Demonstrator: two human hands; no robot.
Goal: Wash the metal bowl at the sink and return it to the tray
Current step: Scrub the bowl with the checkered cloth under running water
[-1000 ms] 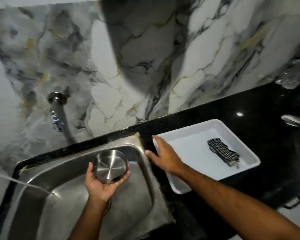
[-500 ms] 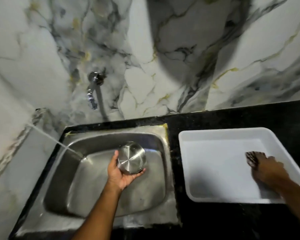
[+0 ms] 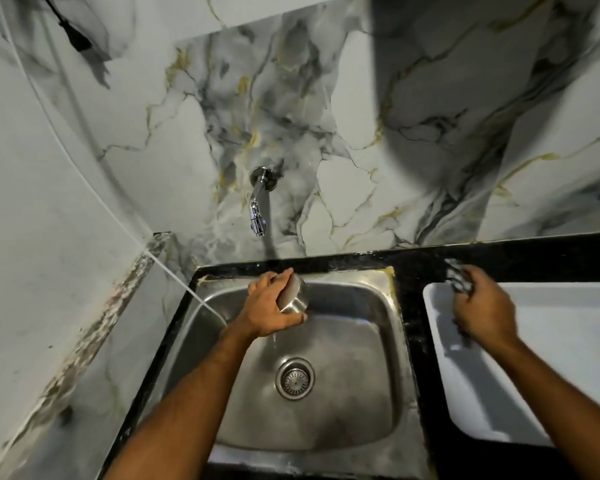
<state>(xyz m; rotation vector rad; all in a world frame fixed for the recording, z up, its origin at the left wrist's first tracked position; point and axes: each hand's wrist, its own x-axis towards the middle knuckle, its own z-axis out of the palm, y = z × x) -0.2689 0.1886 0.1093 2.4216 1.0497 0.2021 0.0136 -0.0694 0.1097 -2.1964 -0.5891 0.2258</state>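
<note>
My left hand (image 3: 269, 308) grips the small metal bowl (image 3: 295, 297), tipped on its side over the back of the steel sink (image 3: 368, 344). A thin trickle of water falls from it toward the drain (image 3: 294, 378). The chrome tap (image 3: 258, 207) juts from the marble wall directly above the bowl. To the right, my right hand (image 3: 484, 311) clutches a black-and-white checked cloth (image 3: 456, 277), lifted over the left rim of the white tray (image 3: 440, 348).
Black granite countertop (image 3: 411, 271) runs between sink and tray. A thin white hose (image 3: 174, 277) slants from the left wall down into the sink's left edge. The side wall stands close on the left.
My left hand has tipped the bowl over and moved it toward the tap. My right hand has picked the cloth out of the tray and lifted it toward the sink.
</note>
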